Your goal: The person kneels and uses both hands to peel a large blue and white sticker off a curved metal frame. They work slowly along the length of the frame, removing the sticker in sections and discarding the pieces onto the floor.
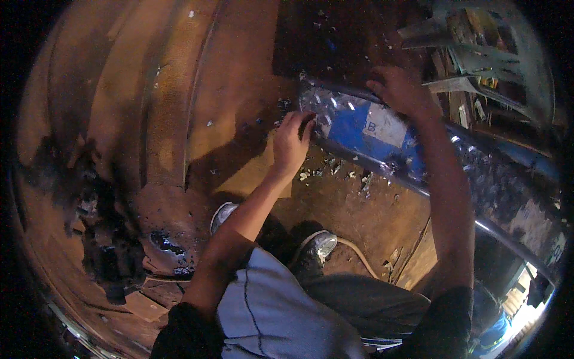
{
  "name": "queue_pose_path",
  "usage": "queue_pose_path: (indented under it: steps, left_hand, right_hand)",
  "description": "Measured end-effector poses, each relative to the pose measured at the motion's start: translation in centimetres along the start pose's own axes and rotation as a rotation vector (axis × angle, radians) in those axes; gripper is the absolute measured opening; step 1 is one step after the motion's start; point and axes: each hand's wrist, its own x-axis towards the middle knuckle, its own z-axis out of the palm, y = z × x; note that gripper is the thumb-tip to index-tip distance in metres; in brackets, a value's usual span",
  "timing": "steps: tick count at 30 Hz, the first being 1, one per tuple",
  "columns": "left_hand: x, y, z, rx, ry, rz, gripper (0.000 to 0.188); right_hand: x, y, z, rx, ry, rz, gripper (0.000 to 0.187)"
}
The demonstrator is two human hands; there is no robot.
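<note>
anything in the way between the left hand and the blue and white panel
Nothing visible: the left hand is at the left end of the panel, touching or nearly so. Small scraps lie beside its near edge.

Both hands [290,143] [400,91] at a long blue-and-white board [350,124], scraps [366,179] on the brown floor [365,224]

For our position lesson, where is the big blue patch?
In the head view, the big blue patch is above and right of centre, on the long panel, between the left hand and right forearm.
</note>
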Motion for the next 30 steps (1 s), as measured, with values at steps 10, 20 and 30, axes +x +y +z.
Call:
queue_pose_path:
  steps: [10, 20, 30]
  left_hand:
    - [0.11, -0.10, 0.02, 0.013, -0.025, 0.039, 0.020]
    - [0.26, -0.11, -0.20, -0.022, -0.125, -0.008, 0.020]
    - [-0.05, -0.46, 0.50, 0.000, -0.022, 0.011, 0.022]
  right_hand:
    - [0.18, 0.17, -0.60, -0.011, -0.335, 0.152, 0.077]
    - [0.11, 0.67, 0.04, -0.012, -0.325, 0.158, 0.074]
    - [0.23, 0.86, -0.14, -0.001, -0.340, 0.192, 0.074]
